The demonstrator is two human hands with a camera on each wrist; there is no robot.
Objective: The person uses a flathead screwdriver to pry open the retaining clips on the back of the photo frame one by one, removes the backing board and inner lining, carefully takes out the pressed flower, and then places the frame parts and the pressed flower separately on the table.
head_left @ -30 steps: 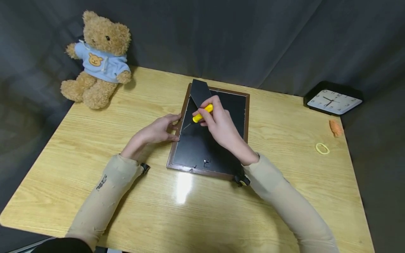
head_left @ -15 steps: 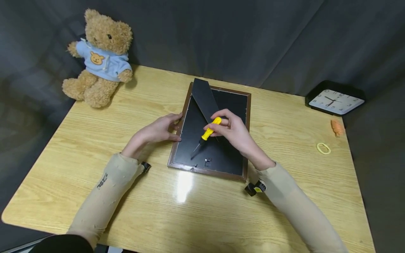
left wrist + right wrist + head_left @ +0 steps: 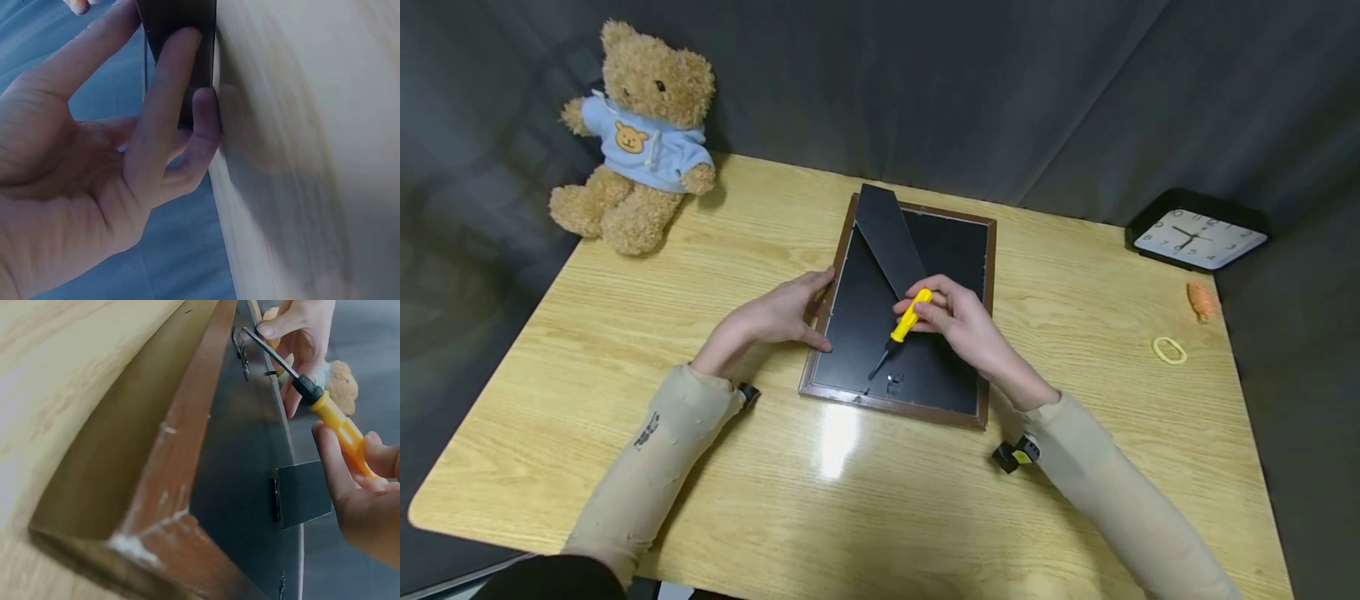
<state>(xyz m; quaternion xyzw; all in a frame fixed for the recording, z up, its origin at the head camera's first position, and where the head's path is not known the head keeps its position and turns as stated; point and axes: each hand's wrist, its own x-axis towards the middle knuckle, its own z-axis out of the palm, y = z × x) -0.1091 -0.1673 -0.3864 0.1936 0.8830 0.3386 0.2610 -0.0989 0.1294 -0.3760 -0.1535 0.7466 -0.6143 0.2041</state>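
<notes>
A brown-edged picture frame lies back side up on the table, its black backing showing and a black stand flap raised from it. My left hand rests at the frame's left edge, thumb on top and other fingers along the side; the left wrist view shows fingers against that side. In my right hand a yellow screwdriver is pinched, its tip pointing down above the lower backing near a small metal hanger. The right wrist view shows the screwdriver too.
A teddy bear in a blue hoodie sits at the back left of the table. At the right are a black-rimmed clock, a small orange object and a pale yellow ring. A dark curtain hangs behind.
My right hand has moved right and toward the table's front with the screwdriver, away from the frame's left edge, uncovering more of the flap. My left thumb has slid slightly down the edge.
</notes>
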